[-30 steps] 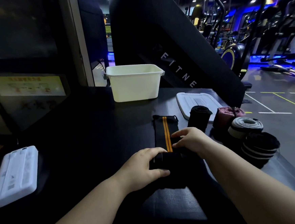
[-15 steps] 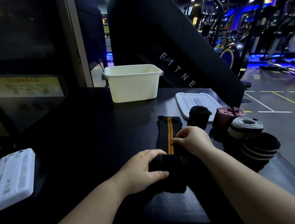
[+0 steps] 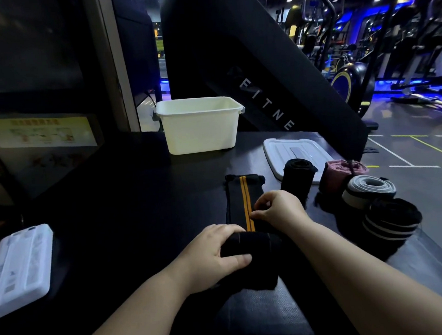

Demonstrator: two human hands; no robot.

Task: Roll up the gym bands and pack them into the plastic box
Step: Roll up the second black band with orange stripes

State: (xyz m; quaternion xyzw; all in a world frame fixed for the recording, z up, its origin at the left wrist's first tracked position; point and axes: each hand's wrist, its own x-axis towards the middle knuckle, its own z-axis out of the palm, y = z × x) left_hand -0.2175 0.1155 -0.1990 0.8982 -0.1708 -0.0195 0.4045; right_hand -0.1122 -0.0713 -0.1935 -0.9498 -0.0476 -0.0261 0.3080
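Band: a black gym band (image 3: pixel 244 200) with two orange stripes down its middle lies on the black table (image 3: pixel 138 200), in front of the person. Its near end is wound into a thick roll; its far end lies flat, pointing toward the box.
Left hand: the left hand (image 3: pixel 213 255) grips the rolled end, with the fingers curled over the top and the thumb pressed along the near side.
Right hand: the right hand (image 3: pixel 278 210) sits on the flat stretch just beyond the roll. Its fingers are bent and the fingertips pinch the cloth next to the orange stripes.
Plastic box: the white plastic box (image 3: pixel 201 126) stands open at the far side of the table, well apart from the band. Its inside cannot be seen from here.
Lid: a white lid (image 3: pixel 295 148) lies flat to the right of the box.
Finished rolls: four rolled bands stand in a row along the right edge of the table. There is a black roll (image 3: pixel 297 177) touching the lid's near edge, then a pink roll (image 3: pixel 339 174), a grey and white roll (image 3: pixel 369 190), and nearest, a black roll with pale stripes (image 3: pixel 391 222).
Left side: a white flat case (image 3: pixel 19 270) lies near the left edge of the table.
Background: a slanted black panel (image 3: pixel 259 58) lettered "FITNE" rises behind the box, with gym machines under blue light to the right.
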